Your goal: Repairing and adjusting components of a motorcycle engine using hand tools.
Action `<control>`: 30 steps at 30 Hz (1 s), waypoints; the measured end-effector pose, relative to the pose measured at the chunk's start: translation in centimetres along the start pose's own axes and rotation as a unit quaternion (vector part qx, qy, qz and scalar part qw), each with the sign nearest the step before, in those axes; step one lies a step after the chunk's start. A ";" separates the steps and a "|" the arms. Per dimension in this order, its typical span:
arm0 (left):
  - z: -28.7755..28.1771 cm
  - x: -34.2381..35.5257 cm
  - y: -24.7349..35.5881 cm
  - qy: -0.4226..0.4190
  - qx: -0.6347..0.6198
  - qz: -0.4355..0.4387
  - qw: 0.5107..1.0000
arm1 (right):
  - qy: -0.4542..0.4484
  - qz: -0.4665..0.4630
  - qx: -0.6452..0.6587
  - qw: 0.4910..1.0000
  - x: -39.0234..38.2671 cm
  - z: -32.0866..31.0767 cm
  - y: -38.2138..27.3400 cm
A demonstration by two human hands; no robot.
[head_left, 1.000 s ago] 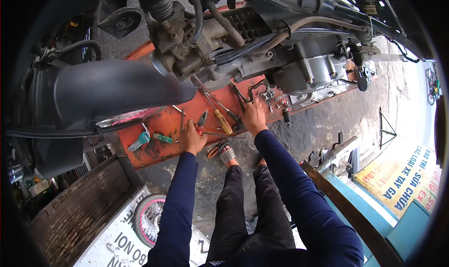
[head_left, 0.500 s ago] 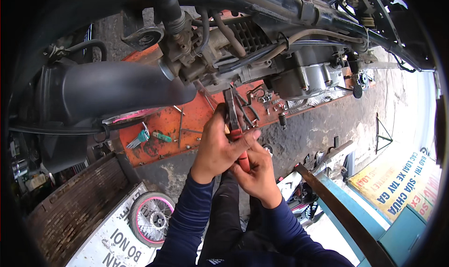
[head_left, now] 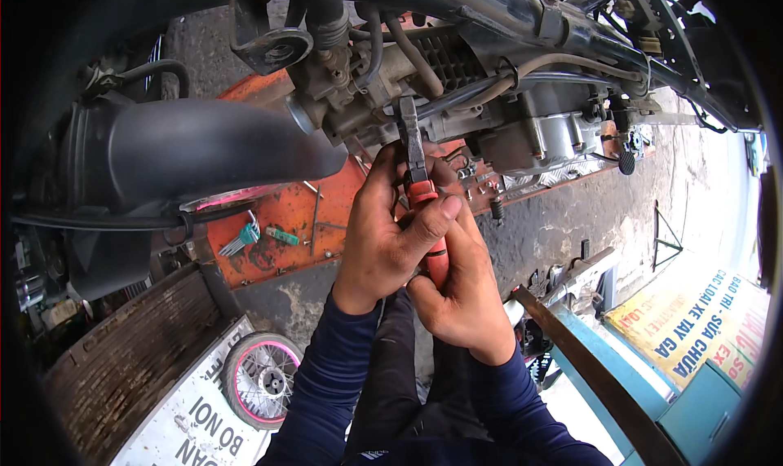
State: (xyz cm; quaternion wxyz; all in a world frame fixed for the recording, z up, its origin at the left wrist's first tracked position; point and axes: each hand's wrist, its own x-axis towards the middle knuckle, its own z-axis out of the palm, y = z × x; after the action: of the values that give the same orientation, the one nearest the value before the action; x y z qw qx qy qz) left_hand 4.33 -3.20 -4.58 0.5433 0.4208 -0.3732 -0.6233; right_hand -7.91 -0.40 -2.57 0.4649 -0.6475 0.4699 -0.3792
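The pliers (head_left: 422, 190) stand between the two hands, long axis pointing away from the body, metal head toward the engine (head_left: 538, 128). The left hand (head_left: 377, 250) is nearer that head, its thumb across the red handles; the right hand (head_left: 458, 299) sits lower, around the handle ends. Both are closed on the tool. The head overlaps the engine's lower edge in view; whether they touch, I cannot tell.

The pliers' head is dull grey metal, blunt and narrow from this side, the handles smooth red. The engine is rounded, grimy metal with ribbed fins. Left of it curves a matte black plastic duct (head_left: 204, 140). Below, the scuffed orange bench (head_left: 333, 197) carries hex keys (head_left: 242, 238) in a teal holder.
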 end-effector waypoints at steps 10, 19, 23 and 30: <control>-0.6 -1.2 1.1 -0.011 0.043 -0.066 0.997 | -0.050 0.113 0.071 0.990 -0.8 -0.4 -2.6; -0.1 -1.9 1.4 -0.025 0.038 -0.075 0.996 | -0.058 0.088 0.008 0.994 -1.4 -1.1 -3.9; -0.2 -1.9 0.9 0.009 0.007 -0.050 0.999 | -0.070 0.161 0.079 0.981 -0.9 -0.7 -3.4; 0.0 -1.8 1.0 0.024 -0.002 -0.051 0.998 | -0.058 0.146 0.108 0.982 -0.7 -0.6 -3.5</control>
State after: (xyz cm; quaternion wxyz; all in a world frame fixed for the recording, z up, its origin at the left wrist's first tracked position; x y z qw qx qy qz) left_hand 4.85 -1.52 -3.43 0.5203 0.4530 -0.3365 -0.6410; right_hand -7.75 0.59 0.87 0.6090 -0.5387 0.4875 -0.3181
